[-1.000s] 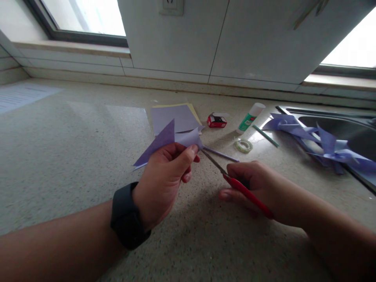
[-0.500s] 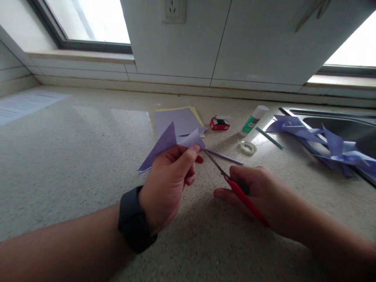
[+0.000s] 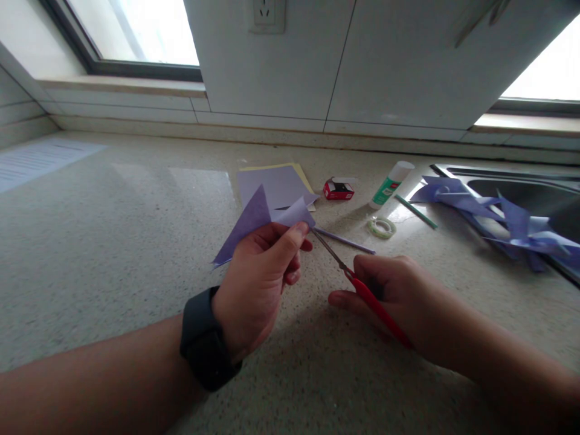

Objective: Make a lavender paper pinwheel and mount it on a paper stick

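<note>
My left hand (image 3: 267, 266), with a dark watch on its wrist, pinches a folded piece of purple paper (image 3: 247, 226) between thumb and fingers. One pointed flap of the paper stands up to the left and another part curls above the thumb. In my right hand (image 3: 389, 296) is a pair of scissors with red handles (image 3: 376, 311). The scissors' tips meet the paper's right corner beside my left thumb; whether the blades grip the paper I cannot tell. A thin purple rolled stick (image 3: 344, 240) lies on the counter just behind the blades.
Behind the hands lie purple and yellow sheets (image 3: 272, 184), a small red box (image 3: 338, 190), a glue stick (image 3: 390, 186), a tape roll (image 3: 381, 227) and a green stick (image 3: 415, 211). Folded purple paper shapes (image 3: 516, 223) rest at the sink's (image 3: 446, 171) edge. A printed sheet (image 3: 40, 160) lies far left.
The paper's left flap has tipped slightly to the left. Both hands and the scissors stay almost in the same place.
</note>
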Motion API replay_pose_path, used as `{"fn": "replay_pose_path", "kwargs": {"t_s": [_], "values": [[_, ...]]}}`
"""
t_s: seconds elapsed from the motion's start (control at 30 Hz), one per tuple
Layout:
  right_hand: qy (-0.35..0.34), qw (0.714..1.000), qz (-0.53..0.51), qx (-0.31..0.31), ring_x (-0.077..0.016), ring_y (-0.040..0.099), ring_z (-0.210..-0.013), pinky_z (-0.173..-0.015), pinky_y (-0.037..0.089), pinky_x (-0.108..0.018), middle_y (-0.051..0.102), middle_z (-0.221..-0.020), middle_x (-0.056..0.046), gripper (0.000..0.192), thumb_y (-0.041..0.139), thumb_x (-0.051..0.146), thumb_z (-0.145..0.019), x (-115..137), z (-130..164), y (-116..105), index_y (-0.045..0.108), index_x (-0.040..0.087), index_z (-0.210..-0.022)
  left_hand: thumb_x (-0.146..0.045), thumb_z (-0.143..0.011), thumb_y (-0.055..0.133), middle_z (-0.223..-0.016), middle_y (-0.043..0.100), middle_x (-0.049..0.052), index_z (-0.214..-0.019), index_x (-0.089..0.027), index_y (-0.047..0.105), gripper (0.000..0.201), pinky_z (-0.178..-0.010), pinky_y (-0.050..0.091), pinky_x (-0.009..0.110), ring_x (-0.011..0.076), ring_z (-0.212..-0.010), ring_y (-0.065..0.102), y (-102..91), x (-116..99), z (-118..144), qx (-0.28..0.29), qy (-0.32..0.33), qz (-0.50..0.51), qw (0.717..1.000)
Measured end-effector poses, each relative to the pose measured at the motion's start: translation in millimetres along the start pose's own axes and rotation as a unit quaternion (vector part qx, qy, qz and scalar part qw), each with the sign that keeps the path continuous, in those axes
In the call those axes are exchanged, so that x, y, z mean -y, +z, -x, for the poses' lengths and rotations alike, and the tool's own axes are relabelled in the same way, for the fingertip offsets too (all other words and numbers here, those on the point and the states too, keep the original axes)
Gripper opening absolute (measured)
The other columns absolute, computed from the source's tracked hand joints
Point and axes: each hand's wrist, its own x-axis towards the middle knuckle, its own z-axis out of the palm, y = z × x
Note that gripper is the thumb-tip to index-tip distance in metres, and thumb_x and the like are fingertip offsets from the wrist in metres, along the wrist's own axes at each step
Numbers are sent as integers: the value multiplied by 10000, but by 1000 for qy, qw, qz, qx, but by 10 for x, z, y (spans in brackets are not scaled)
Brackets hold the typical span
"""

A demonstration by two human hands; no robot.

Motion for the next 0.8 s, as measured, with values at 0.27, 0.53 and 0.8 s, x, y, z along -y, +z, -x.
{"fn": "replay_pose_path", "kwargs": {"t_s": [0.27, 0.53, 0.8], "values": [[-3, 1000, 12, 1, -119, 333, -484, -440, 271, -269, 438, -512, 25, 614, 569, 786, -816, 24, 1, -13, 452, 230, -583, -319, -814, 808, -689, 602, -25, -720, -143, 641, 261, -443, 292, 163, 32, -497, 392, -4, -7, 3, 7, 1, 1, 1000], [13, 1000, 14, -1, -127, 349, -498, -455, 289, -275, 451, -522, 17, 615, 567, 794, -802, 26, -5, 1, 459, 231, -581, -340, -795, 819, -678, 605, -25, -708, -148, 642, 275, -445, 294, 176, 37, -494, 387, -8, 1, 3, 8, 6, -2, 1000], [10, 1000, 10, -3, -126, 340, -491, -450, 284, -274, 453, -521, 18, 588, 584, 764, -811, 11, 4, -2, 460, 234, -589, -320, -822, 806, -693, 613, -23, -708, -146, 650, 260, -445, 304, 160, 35, -503, 393, -14, 3, -2, 10, 9, 1, 1000]]}}
